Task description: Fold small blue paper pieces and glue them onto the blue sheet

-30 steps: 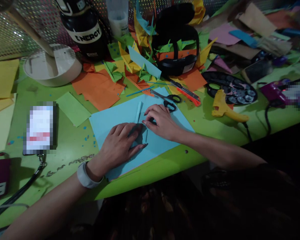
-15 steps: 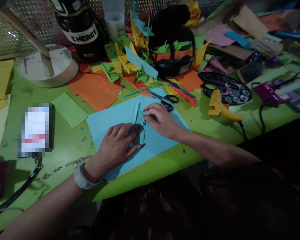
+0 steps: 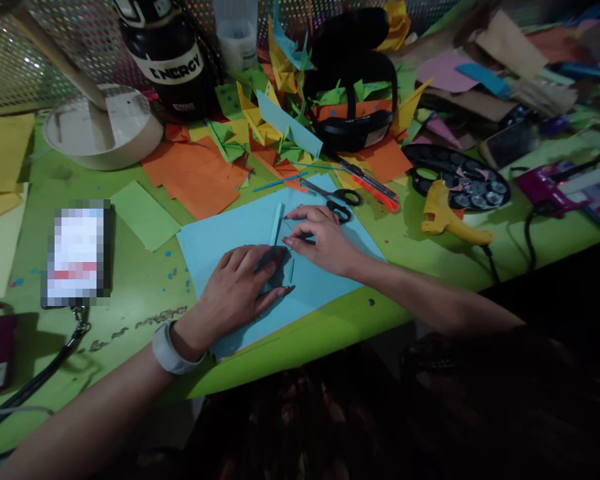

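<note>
A light blue paper sheet [image 3: 225, 237] lies on the green table [image 3: 140, 303] in front of me. My left hand [image 3: 237, 290] rests flat on it, fingers stretched out, pressing down a small folded blue strip [image 3: 277, 227] that stands up along a crease. My right hand [image 3: 320, 240] sits just right of that strip, its fingertips curled and pinching the fold of the blue paper. A white band circles my left wrist.
Black scissors [image 3: 337, 198] and an orange cutter [image 3: 373, 183] lie just beyond my right hand. A yellow glue gun [image 3: 447, 217], a paint palette [image 3: 457, 180], a phone [image 3: 77, 253], a lamp base [image 3: 103, 130], a black bottle [image 3: 173, 57], headphones [image 3: 355, 87] and paper scraps crowd the table.
My right hand's fingertips have shifted slightly along the fold near the strip. The left hand stays pressed flat in the same spot.
</note>
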Tool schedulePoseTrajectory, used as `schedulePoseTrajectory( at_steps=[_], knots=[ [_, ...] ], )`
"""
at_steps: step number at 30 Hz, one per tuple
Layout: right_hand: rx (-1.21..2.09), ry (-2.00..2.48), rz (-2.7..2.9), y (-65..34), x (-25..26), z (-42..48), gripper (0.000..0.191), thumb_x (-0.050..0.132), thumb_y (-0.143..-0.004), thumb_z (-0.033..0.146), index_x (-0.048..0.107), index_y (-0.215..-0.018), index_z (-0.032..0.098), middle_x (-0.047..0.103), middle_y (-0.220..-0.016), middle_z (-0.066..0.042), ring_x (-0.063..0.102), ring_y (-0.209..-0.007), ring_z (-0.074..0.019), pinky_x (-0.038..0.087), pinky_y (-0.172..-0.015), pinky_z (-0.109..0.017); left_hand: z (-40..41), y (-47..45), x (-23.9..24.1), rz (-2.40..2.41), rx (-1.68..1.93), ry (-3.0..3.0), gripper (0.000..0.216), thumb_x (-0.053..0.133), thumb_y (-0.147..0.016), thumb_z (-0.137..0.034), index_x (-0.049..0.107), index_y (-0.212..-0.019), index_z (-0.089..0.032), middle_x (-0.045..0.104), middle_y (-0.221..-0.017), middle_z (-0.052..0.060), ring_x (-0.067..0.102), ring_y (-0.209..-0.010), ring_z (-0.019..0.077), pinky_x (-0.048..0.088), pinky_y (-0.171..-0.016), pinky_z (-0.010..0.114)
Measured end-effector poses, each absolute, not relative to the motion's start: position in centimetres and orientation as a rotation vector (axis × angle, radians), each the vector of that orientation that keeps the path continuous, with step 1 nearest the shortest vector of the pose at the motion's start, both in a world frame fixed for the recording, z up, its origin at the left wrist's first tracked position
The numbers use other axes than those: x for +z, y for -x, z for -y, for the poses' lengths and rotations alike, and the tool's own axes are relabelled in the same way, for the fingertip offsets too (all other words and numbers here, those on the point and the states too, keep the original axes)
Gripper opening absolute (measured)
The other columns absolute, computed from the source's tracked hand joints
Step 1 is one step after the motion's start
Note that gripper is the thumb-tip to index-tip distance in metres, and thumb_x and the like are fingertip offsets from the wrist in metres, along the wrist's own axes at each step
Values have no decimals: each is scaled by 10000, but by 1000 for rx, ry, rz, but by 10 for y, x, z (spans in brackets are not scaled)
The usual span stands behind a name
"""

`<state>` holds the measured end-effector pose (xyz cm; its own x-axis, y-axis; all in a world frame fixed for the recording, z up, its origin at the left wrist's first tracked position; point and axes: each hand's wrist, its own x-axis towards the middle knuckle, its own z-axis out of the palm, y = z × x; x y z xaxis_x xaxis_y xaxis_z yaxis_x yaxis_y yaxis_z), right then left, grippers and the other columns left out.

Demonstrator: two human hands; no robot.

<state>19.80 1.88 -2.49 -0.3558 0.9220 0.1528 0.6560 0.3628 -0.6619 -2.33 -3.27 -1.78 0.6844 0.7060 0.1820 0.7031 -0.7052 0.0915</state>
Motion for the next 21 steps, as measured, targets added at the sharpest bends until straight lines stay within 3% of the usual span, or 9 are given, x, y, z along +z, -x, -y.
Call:
schedulePoseTrajectory(
  at_steps=[11,17,21],
  knots=[
    [676,1348,2205,-198,-27,-22,138,663,-882,285,656,-759,221,602,-1293,-59,431,-1302,-284,312,-1093,-520,32,24,-17,-1183,325,-2847,532,506,-948,-503,510,-1388,-204,575,-1295,148,536,-1158,315,480,-956,475],
    [706,1298,2116,-202,-27,-22,184,599,-912,301,621,-747,222,648,-1205,-73,509,-1241,-251,369,-1079,-480,32,23,-16,-1178,331,-2871,548,502,-948,-516,508,-1381,-178,581,-1284,153,540,-1142,311,481,-947,466],
    [714,1296,2029,-205,-26,-24,118,585,-912,293,618,-816,233,661,-1157,-70,549,-1189,-230,407,-1055,-456,31,23,-15,-1171,335,-2861,562,495,-950,-527,486,-1400,-190,585,-1275,145,540,-1146,303,478,-947,454]
  ],
)
